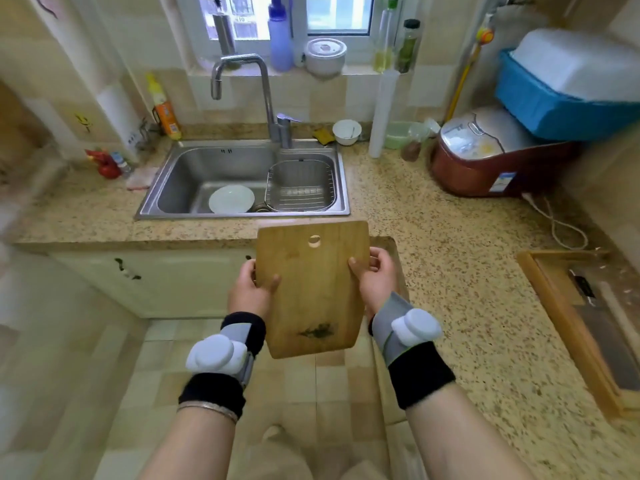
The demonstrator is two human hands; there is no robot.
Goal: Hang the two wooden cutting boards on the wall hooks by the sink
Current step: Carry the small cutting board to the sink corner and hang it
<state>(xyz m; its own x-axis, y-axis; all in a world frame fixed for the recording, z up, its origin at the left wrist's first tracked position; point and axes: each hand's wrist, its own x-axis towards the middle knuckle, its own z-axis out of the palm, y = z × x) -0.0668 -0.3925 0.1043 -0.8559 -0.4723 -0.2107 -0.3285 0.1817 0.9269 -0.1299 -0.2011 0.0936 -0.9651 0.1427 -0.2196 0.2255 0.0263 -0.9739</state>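
Both hands grasp 1 board (313,289) by its long edges, left hand (248,292) and right hand (375,279) opposite each other, holding it in the air in front of the counter (433,237), hole (314,241) at the far end. Beyond lies the sink (242,181); I can pick out no hooks on the tiled wall. To hang it well, I judge, keep the hole end up and uncovered and level the board before lowering the hole over a hook.

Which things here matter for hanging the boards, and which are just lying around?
For the job:
board, held by left hand and right hand
hanging hole
second board on the counter at right
No hooks clearly visible.

Lying about:
plate in sink
faucet
rice cooker
white bowl
blue crate
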